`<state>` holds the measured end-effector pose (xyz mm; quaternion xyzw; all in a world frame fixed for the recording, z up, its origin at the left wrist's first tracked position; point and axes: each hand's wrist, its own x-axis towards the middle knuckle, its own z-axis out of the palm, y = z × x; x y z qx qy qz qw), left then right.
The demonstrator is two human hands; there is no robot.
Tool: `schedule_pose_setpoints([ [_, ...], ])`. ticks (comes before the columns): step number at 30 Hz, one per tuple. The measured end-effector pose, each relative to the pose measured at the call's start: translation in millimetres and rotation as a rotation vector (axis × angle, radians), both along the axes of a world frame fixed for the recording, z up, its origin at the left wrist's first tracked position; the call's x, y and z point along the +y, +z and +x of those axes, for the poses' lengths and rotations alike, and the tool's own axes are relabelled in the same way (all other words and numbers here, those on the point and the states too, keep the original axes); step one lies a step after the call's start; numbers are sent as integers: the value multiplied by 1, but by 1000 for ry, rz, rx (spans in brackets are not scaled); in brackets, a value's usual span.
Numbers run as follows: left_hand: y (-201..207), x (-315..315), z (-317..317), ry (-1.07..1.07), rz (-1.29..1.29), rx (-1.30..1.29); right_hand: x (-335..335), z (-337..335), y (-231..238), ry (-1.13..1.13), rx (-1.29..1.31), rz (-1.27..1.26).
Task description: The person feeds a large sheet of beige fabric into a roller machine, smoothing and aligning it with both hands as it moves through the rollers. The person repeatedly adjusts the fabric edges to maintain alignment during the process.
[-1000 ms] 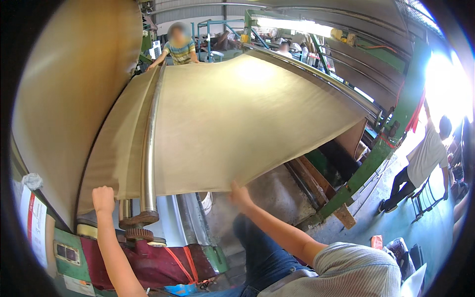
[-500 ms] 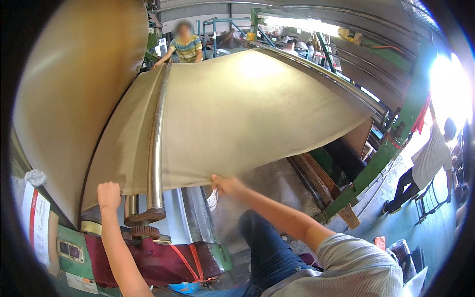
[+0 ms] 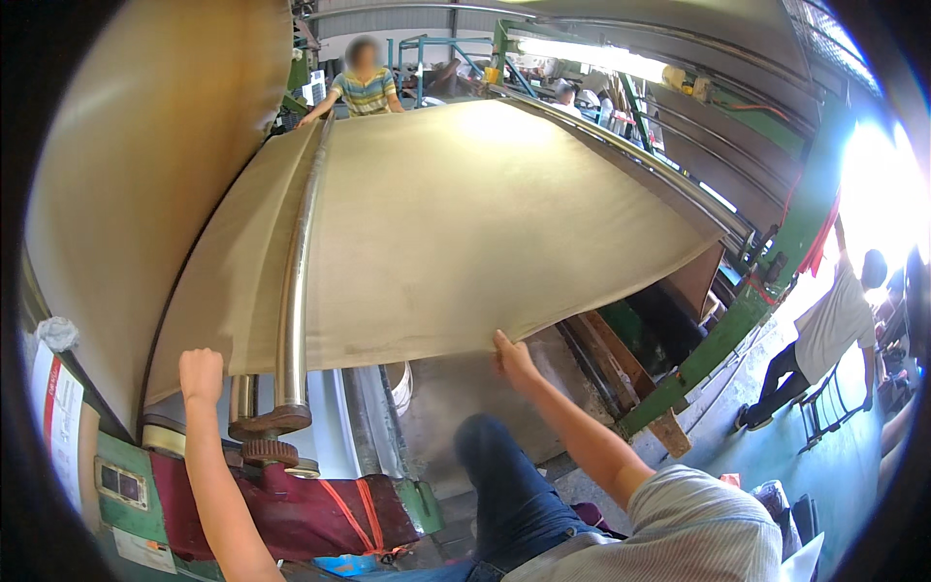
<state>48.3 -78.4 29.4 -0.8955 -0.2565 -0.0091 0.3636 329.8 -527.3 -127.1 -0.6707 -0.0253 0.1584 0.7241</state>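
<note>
A wide beige fabric sheet (image 3: pixel 436 242) stretches from the big drum on the left over a metal roller (image 3: pixel 296 291) toward bars on the right. My left hand (image 3: pixel 201 375) is closed in a fist at the sheet's near edge, left of the roller's end; the fingers appear to grip the cloth. Further right along the same edge, my right hand (image 3: pixel 516 361) is closed with its thumb raised against the border, pinching the fabric. Part of its fingers is hidden. Across the sheet, a co-worker (image 3: pixel 364 87) in a striped shirt has a hand near the roller's far end.
A large brown drum (image 3: pixel 155 175) curves up at the left. Below the roller sit a gear (image 3: pixel 270 451) and a maroon cloth cover (image 3: pixel 242 514) with orange straps. A green frame post (image 3: pixel 737 310) slants at the right. Beyond it a person (image 3: pixel 824 330) stands beside a dark metal frame.
My right hand has moved right along the fabric edge, away from the roller. My left hand stays at the edge left of the roller. The view has shifted slightly.
</note>
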Motion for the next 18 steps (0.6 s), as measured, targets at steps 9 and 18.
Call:
schedule_pose_setpoints([
  [9,-17,36,-19,370,36,60,63,-52,6,58,-12,70],
  [18,-3,10,-8,18,42,-5,107,-93,33,231,16,68],
])
